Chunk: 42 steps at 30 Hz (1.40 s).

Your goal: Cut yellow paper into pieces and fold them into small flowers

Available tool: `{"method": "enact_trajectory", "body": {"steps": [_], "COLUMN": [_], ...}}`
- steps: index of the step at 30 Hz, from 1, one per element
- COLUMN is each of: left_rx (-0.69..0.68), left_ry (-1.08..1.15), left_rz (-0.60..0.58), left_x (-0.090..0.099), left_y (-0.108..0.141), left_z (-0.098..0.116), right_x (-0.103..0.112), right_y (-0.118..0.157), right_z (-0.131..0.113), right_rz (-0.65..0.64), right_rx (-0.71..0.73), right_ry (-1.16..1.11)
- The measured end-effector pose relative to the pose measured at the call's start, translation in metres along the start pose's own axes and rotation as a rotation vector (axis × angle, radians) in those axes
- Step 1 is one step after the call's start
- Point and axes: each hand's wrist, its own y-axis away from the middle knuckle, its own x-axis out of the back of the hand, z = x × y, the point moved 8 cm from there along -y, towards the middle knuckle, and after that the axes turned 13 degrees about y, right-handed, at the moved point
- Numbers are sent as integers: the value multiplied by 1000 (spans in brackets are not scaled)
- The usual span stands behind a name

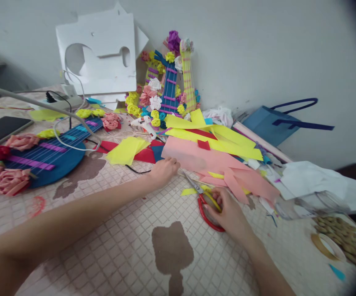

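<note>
Pink crepe paper (196,158) lies in the middle of the table, with yellow strips (221,142) behind it. At its left end my left hand (164,172) is closed, the fingers pressed together; what they hold, if anything, is too small to name. My right hand (225,209) has its fingers curled around a thin yellow paper strip (212,199), at the handles of red-handled scissors (201,205). The scissors point up and left toward my left hand, and their blades look nearly closed. Yellow paper squares (127,150) rest to the left of the pink paper.
A blue paper guitar (57,158) with paper flowers lies at left, near a phone (3,129). A white glue gun (145,124) sits before decorated guitars (170,88) against the wall. At right are a blue bag (268,123), a tape roll (327,246) and peanuts (340,236).
</note>
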Motion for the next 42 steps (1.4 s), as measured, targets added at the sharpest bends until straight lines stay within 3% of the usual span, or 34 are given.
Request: {"method": "enact_trajectory", "body": {"steps": [9,15,19,23,28,31,33,37,40,42], "left_rx": [16,5,-48,-77,57,126,128,97,23,-114], "left_ry": [-13,13,32,31,-72,-88,-73,-38,4,107], "left_rz": [11,55,87,107,221,267,276,308,329,323], "left_x": [-7,3,19,38,68,77,77,77,72,65], "left_y": [-31,-36,-6,39,89,104,108,109,109,111], "left_z": [-6,-3,6,-1,-59,-90,-98,-85,-49,-18], "right_x": [2,19,37,27,11,3,-1,-8,-10,-14], "right_y": [0,-11,-29,-41,-45,-46,-44,-40,-38,-37], "right_z": [20,4,-25,-87,-146,-157,-157,-150,-144,-144], "right_rz": [-27,-95,5,-82,-102,-82,-68,-58,15,43], "right_rx": [-34,120,167,372,590,607,607,582,495,433], "right_ry": [-27,-34,-43,-52,-26,-58,-101,-211,-293,-313]}}
